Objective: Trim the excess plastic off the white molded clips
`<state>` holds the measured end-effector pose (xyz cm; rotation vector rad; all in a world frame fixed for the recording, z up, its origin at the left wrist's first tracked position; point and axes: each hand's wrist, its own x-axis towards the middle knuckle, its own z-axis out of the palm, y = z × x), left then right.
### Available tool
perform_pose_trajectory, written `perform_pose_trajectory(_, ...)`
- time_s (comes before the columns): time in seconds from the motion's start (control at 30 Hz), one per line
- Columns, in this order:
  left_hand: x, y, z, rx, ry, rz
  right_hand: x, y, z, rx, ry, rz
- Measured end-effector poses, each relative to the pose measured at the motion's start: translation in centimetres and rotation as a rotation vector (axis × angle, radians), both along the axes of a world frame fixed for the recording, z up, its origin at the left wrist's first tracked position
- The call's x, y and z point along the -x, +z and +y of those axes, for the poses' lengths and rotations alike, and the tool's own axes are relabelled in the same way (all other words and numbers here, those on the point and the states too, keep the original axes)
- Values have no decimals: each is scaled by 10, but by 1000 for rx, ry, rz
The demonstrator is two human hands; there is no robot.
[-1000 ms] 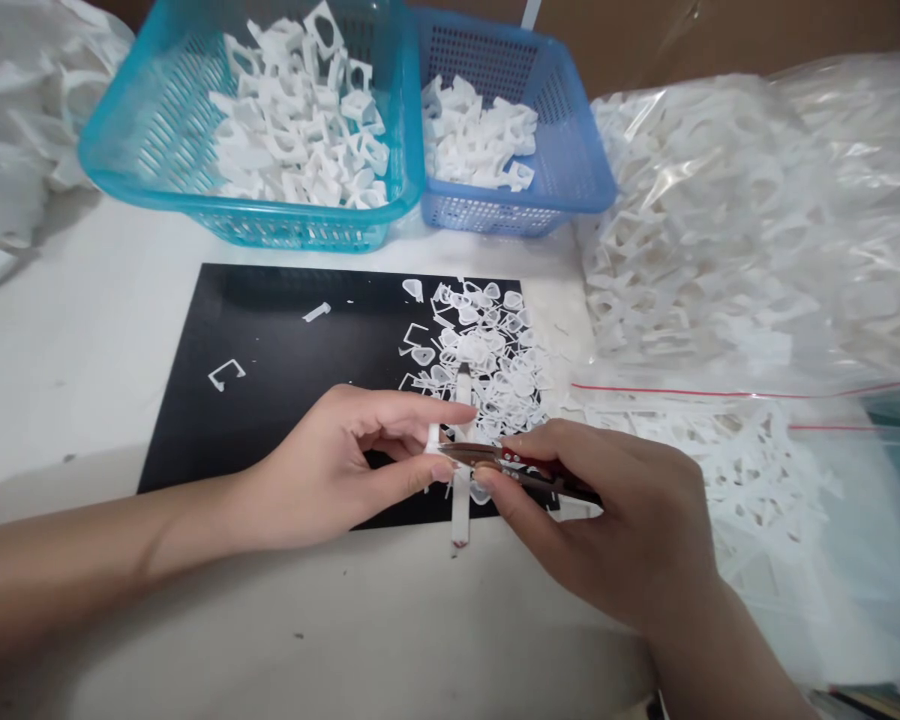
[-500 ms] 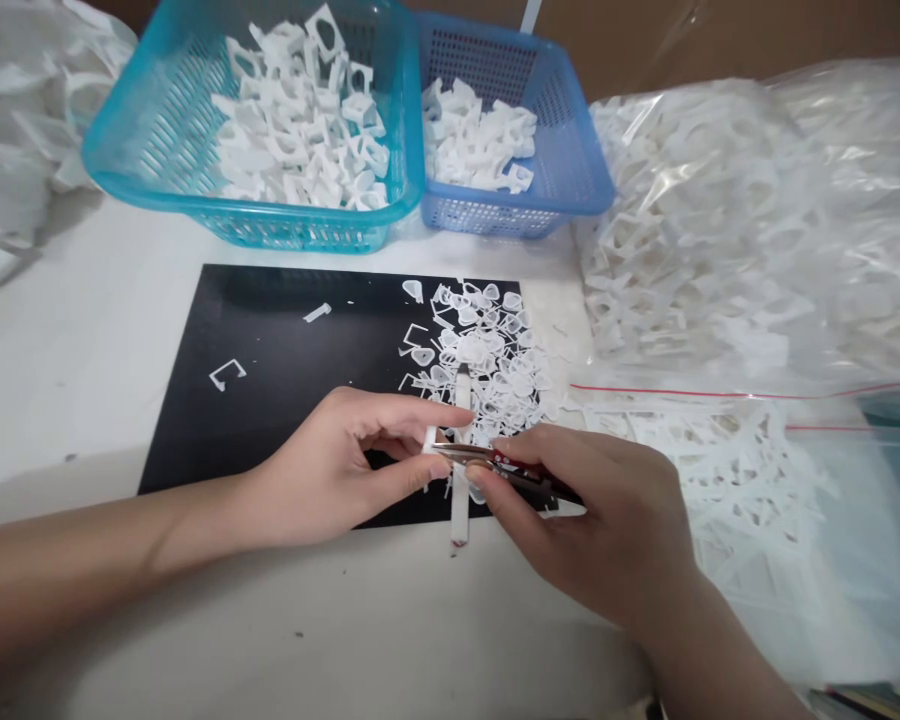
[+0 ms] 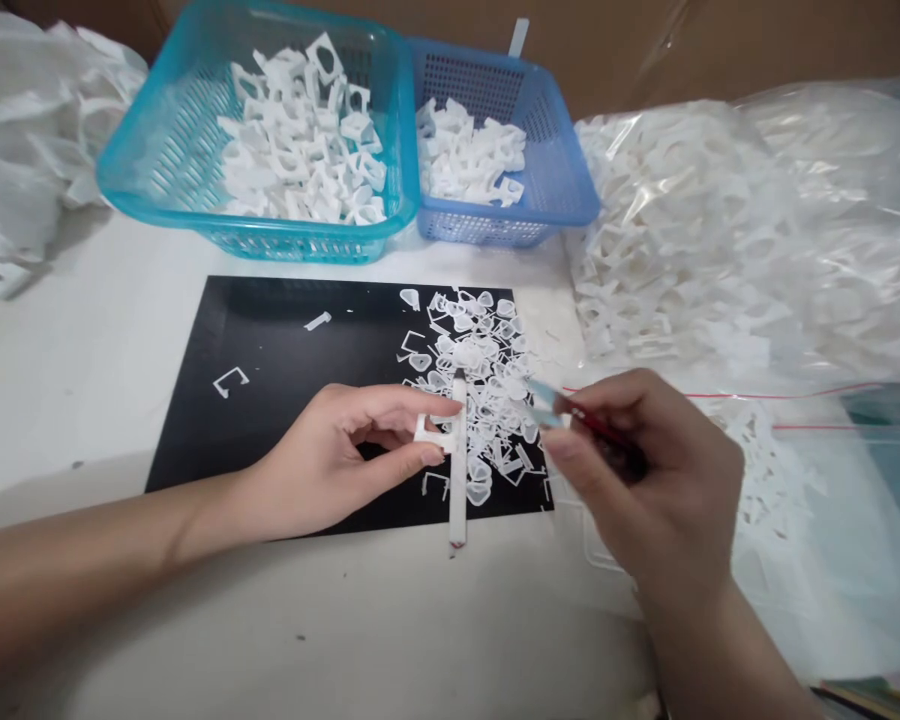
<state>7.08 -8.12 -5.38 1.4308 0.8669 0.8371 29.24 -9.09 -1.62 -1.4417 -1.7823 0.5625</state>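
My left hand [image 3: 367, 440] pinches a small white plastic frame-like part [image 3: 433, 434] between thumb and forefinger, over the black mat. My right hand [image 3: 645, 470] grips a red-handled two-bladed tool [image 3: 596, 425]. The tool's two metal tips are apart, blurred by motion, and touch no part I can make out. A white stick with a dark tip [image 3: 457, 490] lies beside the left fingertips, over the mat's front edge. Thin white plastic scraps [image 3: 495, 385] are heaped on the right half of the black mat [image 3: 270, 400].
A teal basket [image 3: 157, 215] and a blue basket [image 3: 510, 220], both with white parts in them, stand behind the mat. Large clear bags of white pieces [image 3: 675, 250] sit at the right. Another bag [image 3: 37, 150] is at the far left.
My right hand has drawn the tool away to the right from the white part, and the tool's tips have spread. My left hand still holds the part in nearly the same place.
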Motion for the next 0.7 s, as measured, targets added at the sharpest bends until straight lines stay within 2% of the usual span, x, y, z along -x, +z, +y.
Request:
perform_pose_trajectory(0.07,0,-2,1,-41,9,7,0,-1,2,136,-25,158)
perform_pose_trajectory(0.2,-2,-4,1,-101,26,-16,9,-4,2,509,19,393)
perform_pose_trajectory(0.27,-2,-4,1,-109,23,-31,16,-6,1,612,27,468)
perform_pose_trajectory(0.37,-1,-3,0,-87,4,-43,26,-8,-2,665,47,583)
perform_pose_trajectory(0.57,0,0,1,-4,-75,-91,34,-10,-4,667,-10,733)
perform_pose_trajectory(0.7,-1,1,2,199,-122,-242,31,-16,-1,732,4,880)
